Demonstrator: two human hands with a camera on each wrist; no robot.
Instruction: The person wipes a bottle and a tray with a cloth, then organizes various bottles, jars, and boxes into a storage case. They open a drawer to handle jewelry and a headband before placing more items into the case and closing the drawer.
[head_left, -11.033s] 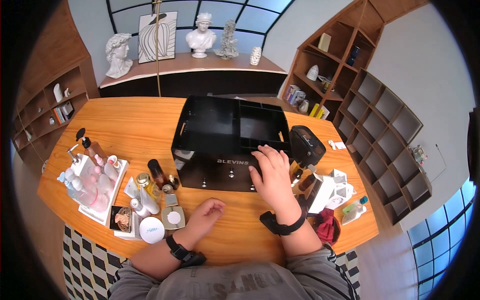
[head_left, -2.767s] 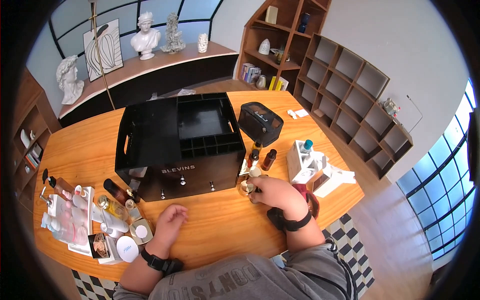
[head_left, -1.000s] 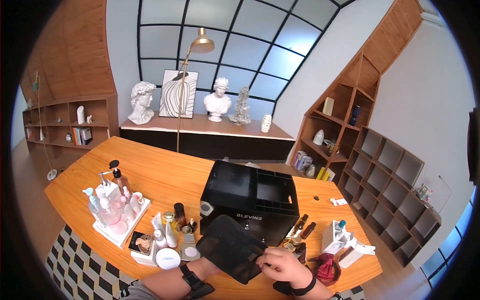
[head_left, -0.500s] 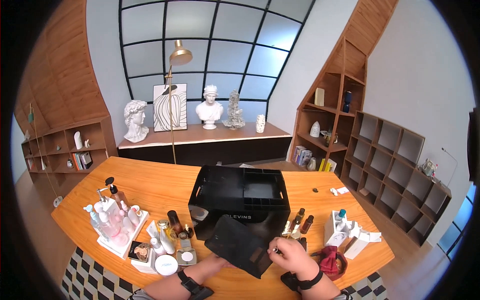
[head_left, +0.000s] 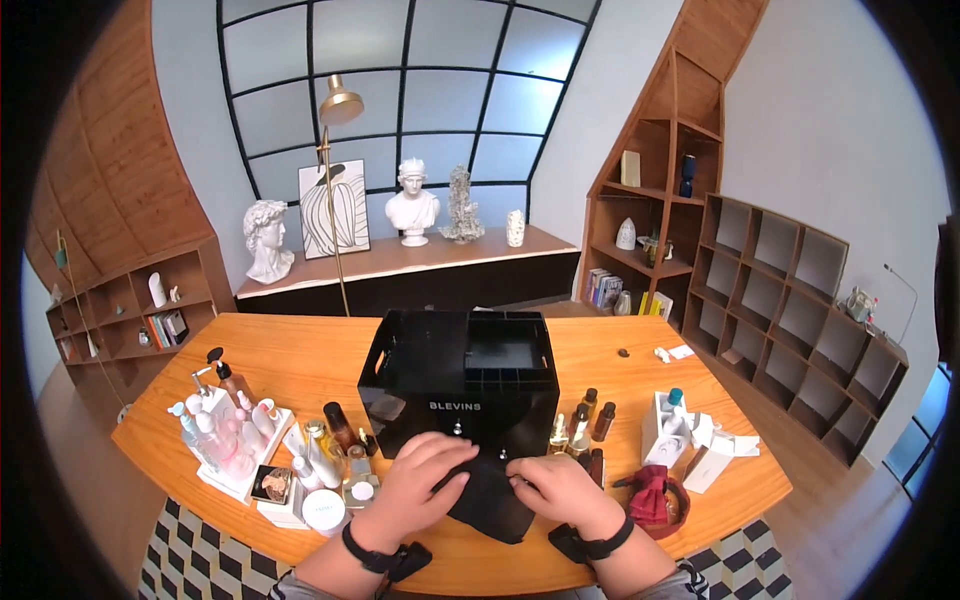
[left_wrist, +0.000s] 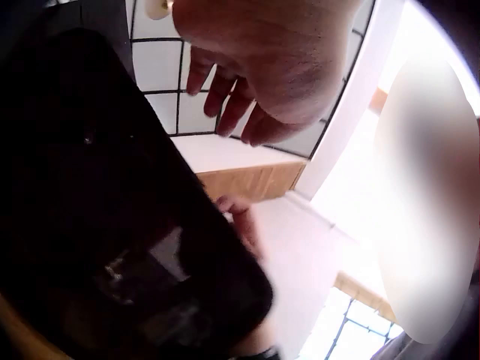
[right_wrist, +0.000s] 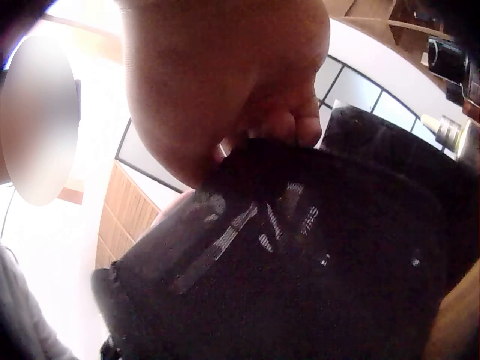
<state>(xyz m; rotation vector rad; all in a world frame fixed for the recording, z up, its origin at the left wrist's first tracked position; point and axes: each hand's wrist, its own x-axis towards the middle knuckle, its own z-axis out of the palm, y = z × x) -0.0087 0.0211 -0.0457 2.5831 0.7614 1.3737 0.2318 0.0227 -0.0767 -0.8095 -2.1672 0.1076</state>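
Note:
A black mesh cosmetic bag (head_left: 490, 508) stands tilted at the table's front, before a black BLEVINS makeup organizer (head_left: 410, 415). My right hand (head_left: 568, 492) pinches the bag's top edge at its right side; in the right wrist view the curled fingers (right_wrist: 277, 124) meet the dark mesh (right_wrist: 322, 277), and what lies between them is hidden. Over the bag's left side hovers my left hand (head_left: 415, 492), its fingers loosely extended. The left wrist view has that hand (left_wrist: 262, 67) apart from the bag (left_wrist: 127, 202), palm showing.
At left stand a white tray (head_left: 235, 490) of pink bottles, a round white jar (head_left: 323, 511) and a dark bottle (head_left: 338, 425). Right of the organizer are several brown bottles (head_left: 603, 422), a white holder (head_left: 660, 435) and a red bow (head_left: 652, 488) in a round container.
The bag was picked up from beside the organizer and brought to the front between my hands. My left hand has since come off its lower side to above it.

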